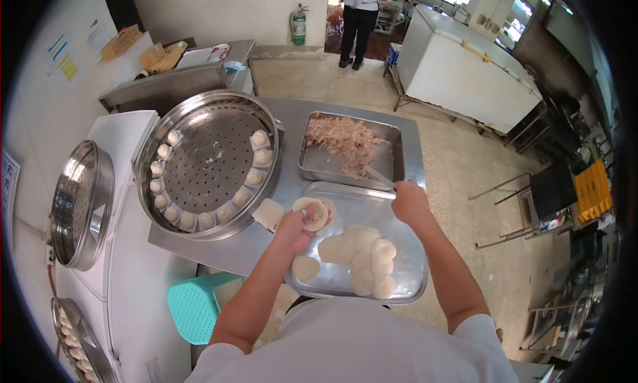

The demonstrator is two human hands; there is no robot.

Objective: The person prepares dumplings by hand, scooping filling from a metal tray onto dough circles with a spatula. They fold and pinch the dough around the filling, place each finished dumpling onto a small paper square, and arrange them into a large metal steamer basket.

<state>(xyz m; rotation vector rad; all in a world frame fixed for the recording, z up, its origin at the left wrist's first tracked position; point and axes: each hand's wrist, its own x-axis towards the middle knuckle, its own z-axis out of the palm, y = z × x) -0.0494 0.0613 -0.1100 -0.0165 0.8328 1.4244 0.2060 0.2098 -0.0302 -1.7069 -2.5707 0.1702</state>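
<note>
My left hand (pixel 292 233) cups a round dough wrapper (pixel 311 212) with some filling in its middle. In my right hand (pixel 411 202) is the handle of a flat spatula (pixel 379 175), its blade end at the edge of the pinkish minced filling (pixel 342 140). That filling lies in a deep metal pan (pixel 397 150). Below my hands, overlapping dough rounds (pixel 362 253) and a single dough round (pixel 306 268) rest on a shallow metal tray (pixel 413 276). A stack of square papers (pixel 268 213) lies beside my left hand, against the steamer's rim.
A large perforated steamer (pixel 212 160) at left holds several filled buns (pixel 254 177) on papers around its edge. A second steamer (pixel 78 203) leans farther left. A turquoise stool (pixel 196 303) stands below the table. A person (pixel 359 24) stands at the back near a white chest freezer (pixel 465 64).
</note>
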